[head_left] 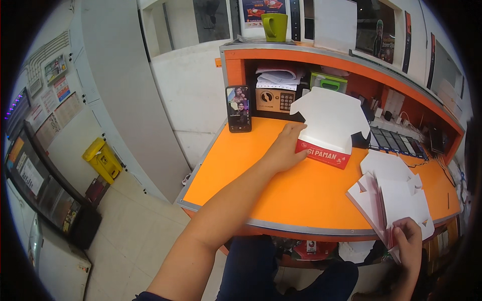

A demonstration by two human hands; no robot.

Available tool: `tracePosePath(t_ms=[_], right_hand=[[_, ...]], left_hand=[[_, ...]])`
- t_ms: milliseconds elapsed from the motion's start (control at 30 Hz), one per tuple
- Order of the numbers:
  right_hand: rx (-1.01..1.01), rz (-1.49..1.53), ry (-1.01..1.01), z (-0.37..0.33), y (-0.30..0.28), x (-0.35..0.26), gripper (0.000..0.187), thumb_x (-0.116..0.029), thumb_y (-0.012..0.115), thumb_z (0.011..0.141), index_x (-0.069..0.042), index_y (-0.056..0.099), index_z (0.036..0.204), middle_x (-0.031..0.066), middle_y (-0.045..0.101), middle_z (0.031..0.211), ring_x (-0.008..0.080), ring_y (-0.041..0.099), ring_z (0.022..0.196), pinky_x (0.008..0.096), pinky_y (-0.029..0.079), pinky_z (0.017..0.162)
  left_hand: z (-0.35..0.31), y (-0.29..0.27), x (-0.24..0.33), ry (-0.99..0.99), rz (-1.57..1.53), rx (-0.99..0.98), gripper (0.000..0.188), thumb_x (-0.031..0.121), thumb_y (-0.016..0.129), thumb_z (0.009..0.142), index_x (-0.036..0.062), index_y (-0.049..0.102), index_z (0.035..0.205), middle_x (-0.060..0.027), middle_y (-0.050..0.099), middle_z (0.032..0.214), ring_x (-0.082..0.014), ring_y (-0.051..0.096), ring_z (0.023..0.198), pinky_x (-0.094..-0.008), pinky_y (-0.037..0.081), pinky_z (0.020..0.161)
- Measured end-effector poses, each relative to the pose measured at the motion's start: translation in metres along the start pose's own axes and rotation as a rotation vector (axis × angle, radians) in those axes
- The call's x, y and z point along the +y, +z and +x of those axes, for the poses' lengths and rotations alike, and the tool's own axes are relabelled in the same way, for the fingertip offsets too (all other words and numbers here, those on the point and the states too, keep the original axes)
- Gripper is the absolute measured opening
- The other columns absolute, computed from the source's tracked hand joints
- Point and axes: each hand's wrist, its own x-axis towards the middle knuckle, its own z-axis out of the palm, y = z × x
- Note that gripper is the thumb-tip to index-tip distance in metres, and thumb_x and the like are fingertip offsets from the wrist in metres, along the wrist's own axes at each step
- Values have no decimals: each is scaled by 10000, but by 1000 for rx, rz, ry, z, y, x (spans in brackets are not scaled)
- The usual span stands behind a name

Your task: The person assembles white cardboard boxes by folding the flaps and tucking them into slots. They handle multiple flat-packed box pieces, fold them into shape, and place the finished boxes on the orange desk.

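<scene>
A red and white cardboard food box [329, 135] stands partly folded on the orange desk. Its white lid flap is raised at the back, and its red front wall faces me. My left hand [288, 150] grips the box's left front corner, thumb at the front and fingers along the side. Over the desk's right front edge lies a stack of flat unfolded box blanks [396, 185], white inside with reddish edges. My right hand [407, 238] has its fingers closed on the near corner of these blanks; part of its grip is hidden.
A phone [239, 110] showing a video leans upright at the desk's left back. Behind are a small safe [273, 100], a green container [329, 82] and a row of phones [394, 140] with cables. A green mug [274, 27] sits on the upper ledge.
</scene>
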Motion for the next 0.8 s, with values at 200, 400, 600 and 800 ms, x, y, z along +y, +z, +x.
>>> tracePosePath(t_ms=[200, 400, 600, 800], right_hand=[[-31, 83, 25, -6, -10, 8, 171, -140, 604, 959, 14, 593, 886, 44, 619, 835, 98, 550, 761, 265, 439, 693], [155, -254, -34, -7, -31, 33, 266, -167, 508, 1026, 30, 538, 851, 24, 534, 799, 80, 456, 750, 277, 384, 653], [791, -44, -305, 0, -53, 53, 330, -257, 440, 1088, 32, 585, 1025, 42, 610, 950, 94, 539, 895, 261, 447, 817], [966, -123, -266, -7, -57, 46, 310, -248, 483, 1071, 24, 608, 991, 36, 621, 942, 102, 557, 878, 284, 472, 813]], left_hand=[[-1, 1, 12, -35, -38, -29, 694, 199, 737, 853, 25, 401, 1435, -234, 404, 1424, -399, 460, 1316, -418, 412, 1102], [-4, 1, 5, 0, 1, -17, 664, 200, 731, 855, 23, 426, 1417, -239, 414, 1411, -399, 470, 1301, -422, 412, 1101], [-2, -1, 12, -10, -19, -27, 648, 198, 733, 849, 16, 443, 1399, -236, 436, 1391, -399, 454, 1315, -423, 401, 1108], [11, 21, -3, 174, 64, 152, 615, 192, 766, 794, 2, 518, 1324, -225, 518, 1293, -391, 520, 1214, -435, 435, 1056]])
